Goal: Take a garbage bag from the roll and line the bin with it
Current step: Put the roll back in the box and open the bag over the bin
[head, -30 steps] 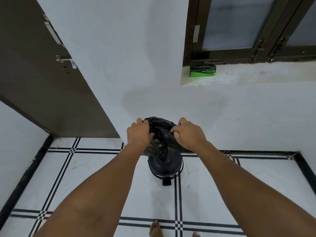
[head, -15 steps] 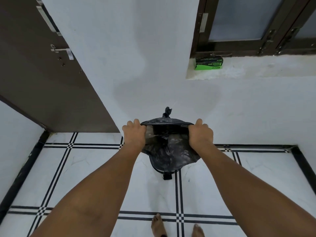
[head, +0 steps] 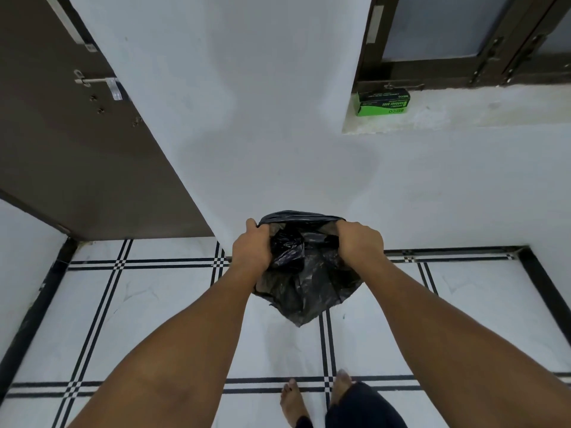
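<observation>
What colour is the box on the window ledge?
Green with a black top, seen in the head view: box.

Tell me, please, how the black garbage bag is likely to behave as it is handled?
The black garbage bag is probably floppy: it sags in crumpled folds below the left hand and right hand gripping its mouth. It looks light, since the film is thin. Its glossy surface may be slippery.

Bare forearms; bare feet; dark trousers (head: 364,406)
</observation>
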`<state>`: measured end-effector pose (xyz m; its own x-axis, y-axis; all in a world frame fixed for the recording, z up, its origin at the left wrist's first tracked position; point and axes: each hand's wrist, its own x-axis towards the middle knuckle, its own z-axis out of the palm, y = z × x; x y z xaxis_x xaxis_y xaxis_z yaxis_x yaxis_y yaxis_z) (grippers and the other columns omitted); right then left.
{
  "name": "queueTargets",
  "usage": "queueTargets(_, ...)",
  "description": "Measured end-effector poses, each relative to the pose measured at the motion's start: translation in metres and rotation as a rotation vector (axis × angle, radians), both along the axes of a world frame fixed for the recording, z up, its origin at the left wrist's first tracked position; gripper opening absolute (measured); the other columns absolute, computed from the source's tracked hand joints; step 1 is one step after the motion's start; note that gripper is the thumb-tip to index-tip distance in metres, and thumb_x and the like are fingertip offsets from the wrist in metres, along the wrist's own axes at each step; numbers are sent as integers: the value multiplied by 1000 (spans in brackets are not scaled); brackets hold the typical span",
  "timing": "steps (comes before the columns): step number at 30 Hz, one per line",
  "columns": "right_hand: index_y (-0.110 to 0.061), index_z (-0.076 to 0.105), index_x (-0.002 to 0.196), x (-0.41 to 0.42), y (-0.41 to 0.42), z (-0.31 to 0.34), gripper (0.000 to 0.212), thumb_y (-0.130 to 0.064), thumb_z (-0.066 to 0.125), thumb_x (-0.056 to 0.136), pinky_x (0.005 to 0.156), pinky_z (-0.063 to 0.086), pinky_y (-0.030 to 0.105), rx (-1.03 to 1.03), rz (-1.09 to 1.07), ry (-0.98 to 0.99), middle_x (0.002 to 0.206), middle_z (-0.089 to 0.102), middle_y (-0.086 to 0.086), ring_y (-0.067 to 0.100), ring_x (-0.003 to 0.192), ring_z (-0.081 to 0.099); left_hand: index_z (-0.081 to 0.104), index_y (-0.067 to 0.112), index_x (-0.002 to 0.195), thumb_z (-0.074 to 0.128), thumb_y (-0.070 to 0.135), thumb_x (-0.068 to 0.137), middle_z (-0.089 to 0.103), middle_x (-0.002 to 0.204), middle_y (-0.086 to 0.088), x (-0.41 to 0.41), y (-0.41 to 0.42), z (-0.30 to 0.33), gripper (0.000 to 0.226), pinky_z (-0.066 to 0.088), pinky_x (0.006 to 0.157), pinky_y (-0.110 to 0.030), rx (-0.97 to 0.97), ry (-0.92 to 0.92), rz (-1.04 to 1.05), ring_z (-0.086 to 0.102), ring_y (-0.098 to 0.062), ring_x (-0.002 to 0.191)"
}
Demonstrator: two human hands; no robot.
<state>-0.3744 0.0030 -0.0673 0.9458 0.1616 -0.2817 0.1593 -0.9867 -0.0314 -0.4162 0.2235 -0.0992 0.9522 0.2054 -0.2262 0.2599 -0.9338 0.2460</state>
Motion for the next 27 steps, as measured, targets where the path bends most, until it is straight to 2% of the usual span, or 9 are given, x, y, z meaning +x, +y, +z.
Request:
queueTargets(2, -16, 54, 123, -1, -1, -7, 33, -9, 54, 90, 73, 44, 34, -2, -24, 51, 112, 67, 8, 31, 99, 66, 52, 10, 120, 58, 10, 93, 43, 125, -14, 0, -1, -8, 28, 45, 73, -40, -33, 44, -23, 57, -35, 82)
queueTargets(4, -16, 56, 118, -3, -1, -16, 27, -12, 55, 91, 71, 44, 33, 45, -54, 60, 109, 67, 8, 30, 94, 64, 52, 9, 124, 59, 13, 92, 46, 127, -13, 0, -5, -17, 33, 49, 81, -42, -127, 69, -32, 62, -38, 99)
queueTargets(8, -15, 56, 109, -2, -1, -36, 17, -18, 55, 92, 69, 43, 33, 132, -138, 56, 105, 68, 7, 29, 81, 56, 54, 9, 128, 61, 16, 91, 55, 127, -15, 4, -11, -40, 38, 51, 94, -43, -229, 87, -59, 58, -35, 115)
queueTargets(12, -14, 58, 110, 1, -2, -54, 21, -18, 53, 90, 69, 44, 33, 179, -169, 76, 105, 68, 8, 31, 89, 63, 55, 15, 142, 58, 9, 87, 64, 134, -15, 4, -11, -64, 55, 52, 97, -40, -301, 189, -109, 60, -34, 121)
queueTargets(17, -16, 61, 114, 8, -12, -79, 24, -24, 57, 91, 75, 46, 33, 172, -203, 187, 114, 69, 6, 30, 103, 66, 49, 25, 150, 58, 12, 89, 57, 146, -11, 12, -25, -92, 63, 48, 108, -41, -307, 419, -177, 56, -31, 131)
queueTargets(19, -17, 61, 116, 17, -17, -86, 26, -26, 57, 92, 78, 45, 33, 176, -229, 219, 117, 68, 5, 29, 107, 65, 49, 28, 150, 59, 17, 90, 57, 146, -10, 23, -33, -100, 62, 48, 108, -42, -308, 472, -189, 56, -32, 131)
queueTargets(21, -18, 61, 115, 26, -19, -92, 25, -25, 57, 91, 79, 46, 34, 183, -244, 249, 117, 68, 5, 29, 106, 65, 52, 24, 147, 60, 20, 91, 59, 143, -12, 33, -39, -104, 56, 49, 106, -42, -306, 495, -195, 57, -33, 128)
queueTargets(24, -17, 60, 114, 39, -18, -101, 25, -22, 56, 90, 76, 44, 33, 190, -245, 276, 117, 67, 6, 29, 106, 65, 62, 14, 132, 60, 19, 92, 66, 128, -14, 46, -46, -112, 40, 53, 97, -40, -317, 511, -176, 62, -32, 115)
queueTargets(27, -17, 61, 114, 48, -13, -115, 27, -22, 56, 89, 75, 43, 33, 195, -242, 294, 115, 67, 5, 30, 104, 65, 67, 12, 115, 59, 18, 90, 69, 116, -13, 50, -49, -124, 27, 54, 88, -38, -316, 568, -166, 63, -29, 99)
